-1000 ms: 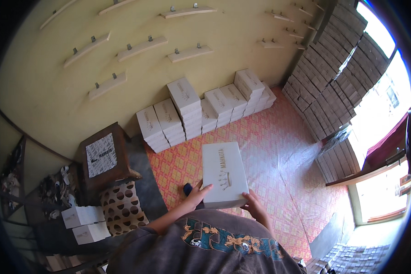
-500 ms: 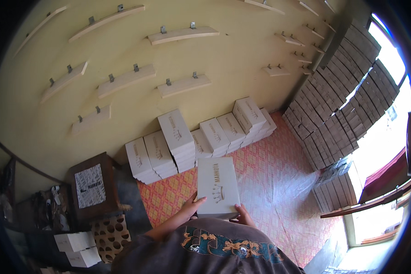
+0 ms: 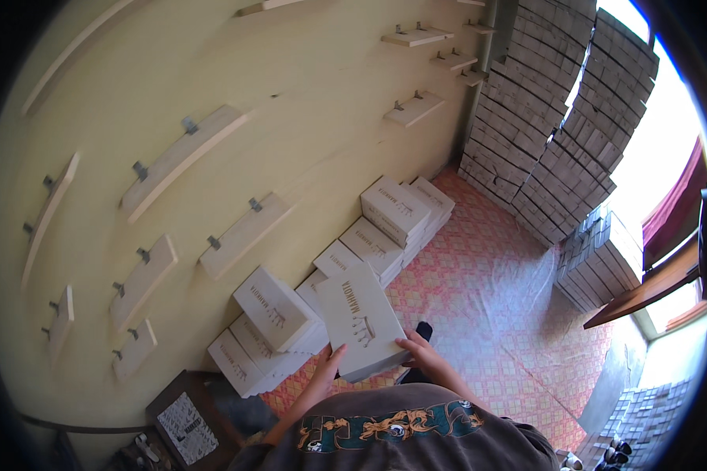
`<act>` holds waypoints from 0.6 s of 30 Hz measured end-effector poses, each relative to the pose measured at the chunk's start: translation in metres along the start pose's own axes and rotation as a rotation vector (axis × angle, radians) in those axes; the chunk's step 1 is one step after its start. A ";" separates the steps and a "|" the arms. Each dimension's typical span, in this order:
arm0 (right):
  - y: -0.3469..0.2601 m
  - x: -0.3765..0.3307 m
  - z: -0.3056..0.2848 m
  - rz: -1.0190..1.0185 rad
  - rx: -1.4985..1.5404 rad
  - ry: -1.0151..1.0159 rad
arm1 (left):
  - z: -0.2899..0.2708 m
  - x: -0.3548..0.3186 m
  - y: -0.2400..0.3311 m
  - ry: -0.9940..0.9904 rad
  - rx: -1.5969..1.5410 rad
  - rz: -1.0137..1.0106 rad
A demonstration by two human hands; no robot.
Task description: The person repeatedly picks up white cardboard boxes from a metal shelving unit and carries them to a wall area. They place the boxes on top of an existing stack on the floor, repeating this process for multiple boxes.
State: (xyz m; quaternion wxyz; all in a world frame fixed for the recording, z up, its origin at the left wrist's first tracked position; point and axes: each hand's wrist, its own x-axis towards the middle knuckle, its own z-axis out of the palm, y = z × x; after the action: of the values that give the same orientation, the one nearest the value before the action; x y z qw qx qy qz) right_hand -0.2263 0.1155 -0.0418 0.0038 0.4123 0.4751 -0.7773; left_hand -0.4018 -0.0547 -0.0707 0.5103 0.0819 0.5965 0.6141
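A white cardboard box (image 3: pixel 360 318) with gold lettering and a crown print is held level in front of my body. My left hand (image 3: pixel 330 364) grips its near left corner, thumb on the side and fingers mostly hidden beneath. On the near right corner, my right hand (image 3: pixel 421 352) is closed round the edge with its thumb toward the top. Just beyond the held box, stacks of matching white boxes (image 3: pixel 271 310) stand along the wall, partly covered by it.
More stacked boxes (image 3: pixel 397 208) run along the wall toward the far corner. Tall box piles (image 3: pixel 526 118) stand by the bright window. Wooden shelves (image 3: pixel 184 161) jut from the yellow wall. A dark wooden stool-like piece (image 3: pixel 182 392) stands lower left. Patterned flooring (image 3: pixel 479 298) lies right.
My view and body have turned to the right and moved nearer the box stacks. The box stays in both hands and now tilts slightly. A dark foot shows beside it.
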 end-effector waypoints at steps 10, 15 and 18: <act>-0.137 0.115 -0.167 0.064 -0.063 -0.093 | 0.120 0.185 0.017 0.074 -0.149 -0.008; -0.194 0.154 -0.237 0.034 -0.015 -0.015 | 0.194 0.256 0.042 0.119 -0.105 0.083; -0.202 0.182 -0.258 -0.003 0.107 0.154 | 0.221 0.291 0.062 0.112 -0.066 0.081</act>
State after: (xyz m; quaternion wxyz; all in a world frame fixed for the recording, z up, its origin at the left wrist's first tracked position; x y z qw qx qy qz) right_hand -0.2620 0.4878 -0.0648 -0.0558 0.4696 0.4324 -0.7677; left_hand -0.4131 0.3142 -0.1067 0.4532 0.0549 0.5998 0.6572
